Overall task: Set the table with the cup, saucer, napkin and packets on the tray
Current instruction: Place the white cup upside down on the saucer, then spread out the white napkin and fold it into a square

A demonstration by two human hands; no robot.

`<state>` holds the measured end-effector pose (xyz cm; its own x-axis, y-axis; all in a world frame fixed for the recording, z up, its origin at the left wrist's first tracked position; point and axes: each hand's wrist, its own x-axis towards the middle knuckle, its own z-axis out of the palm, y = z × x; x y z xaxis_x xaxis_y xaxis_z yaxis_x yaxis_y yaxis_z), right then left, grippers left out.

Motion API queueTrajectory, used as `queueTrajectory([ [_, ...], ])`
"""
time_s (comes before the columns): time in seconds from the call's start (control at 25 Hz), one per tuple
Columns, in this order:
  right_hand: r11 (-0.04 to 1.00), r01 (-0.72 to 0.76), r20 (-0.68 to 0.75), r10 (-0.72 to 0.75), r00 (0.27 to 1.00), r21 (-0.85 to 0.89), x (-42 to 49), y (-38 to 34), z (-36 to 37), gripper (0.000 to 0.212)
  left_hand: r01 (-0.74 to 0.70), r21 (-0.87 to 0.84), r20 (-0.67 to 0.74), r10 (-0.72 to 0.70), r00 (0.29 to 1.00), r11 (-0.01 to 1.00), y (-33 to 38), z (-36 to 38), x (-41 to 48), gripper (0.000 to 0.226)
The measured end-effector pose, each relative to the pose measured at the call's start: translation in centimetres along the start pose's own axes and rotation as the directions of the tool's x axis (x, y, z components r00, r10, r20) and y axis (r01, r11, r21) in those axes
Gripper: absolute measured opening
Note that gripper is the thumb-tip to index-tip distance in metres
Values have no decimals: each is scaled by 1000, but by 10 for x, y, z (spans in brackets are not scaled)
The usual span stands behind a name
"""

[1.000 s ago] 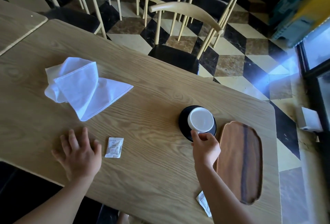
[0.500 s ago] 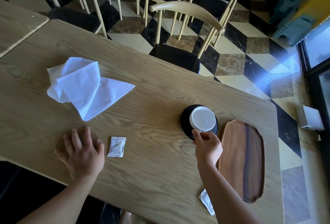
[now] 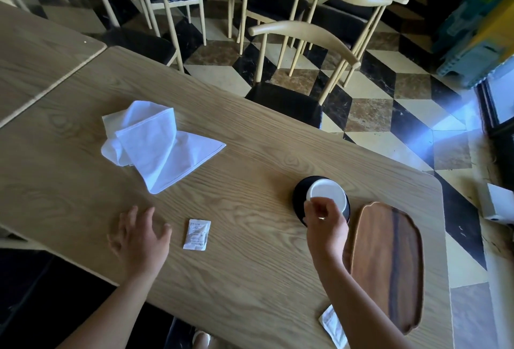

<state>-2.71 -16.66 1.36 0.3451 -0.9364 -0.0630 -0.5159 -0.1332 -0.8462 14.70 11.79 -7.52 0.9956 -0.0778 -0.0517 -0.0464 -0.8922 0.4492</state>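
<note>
A white cup (image 3: 328, 193) stands on a black saucer (image 3: 299, 195) at the right of the wooden table. My right hand (image 3: 326, 223) pinches the cup's near rim with thumb and fingers. Just right of them lies the dark wooden tray (image 3: 386, 262), with nothing on it. A crumpled white napkin (image 3: 151, 145) lies at the left. One white packet (image 3: 197, 234) rests near the front edge, and my left hand (image 3: 137, 237) hovers flat beside it, fingers spread. A second packet (image 3: 332, 326) lies at the front edge, partly under my right forearm.
The table (image 3: 250, 265) ends close in front of me and at the right past the tray. A second table (image 3: 36, 56) adjoins at the far left. Chairs (image 3: 303, 51) stand on the chequered floor behind. A small white box (image 3: 499, 204) sits on the floor at right.
My right hand has closed its fingers higher onto the cup's rim. My left hand has slid slightly right toward the packet. The objects have not moved.
</note>
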Motion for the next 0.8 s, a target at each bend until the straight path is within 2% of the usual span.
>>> queueTrajectory([
  [0.16,980,183,292,-154,944,-77,-6,-35,58,6,-11,-151,-31,6,1000,988,-1,-26,21,33],
  [0.28,972,215,449,-153,880,-91,-7,-61,115,10,-4,-164,-74,-8,997,987,-8,-45,43,32],
  [0.4,966,200,510,-92,855,-162,6,-84,172,21,11,-203,-91,-30,995,979,-8,-60,77,34],
  [0.52,922,273,517,-98,850,-274,32,-99,212,38,-46,-240,-188,0,982,970,3,-68,124,39],
  [0.6,877,323,528,-96,844,-356,51,-103,232,44,-15,-288,-211,-48,976,957,5,-68,164,41],
  [0.68,800,413,571,-110,813,-434,63,-105,245,42,140,-386,-83,-185,979,912,4,-66,203,38],
  [0.72,726,499,594,-155,789,-473,64,-107,248,40,223,-433,15,-240,971,873,3,-63,218,39],
  [0.8,520,697,612,-361,703,-494,57,-109,249,36,266,-480,118,-239,964,836,2,-55,238,48],
])
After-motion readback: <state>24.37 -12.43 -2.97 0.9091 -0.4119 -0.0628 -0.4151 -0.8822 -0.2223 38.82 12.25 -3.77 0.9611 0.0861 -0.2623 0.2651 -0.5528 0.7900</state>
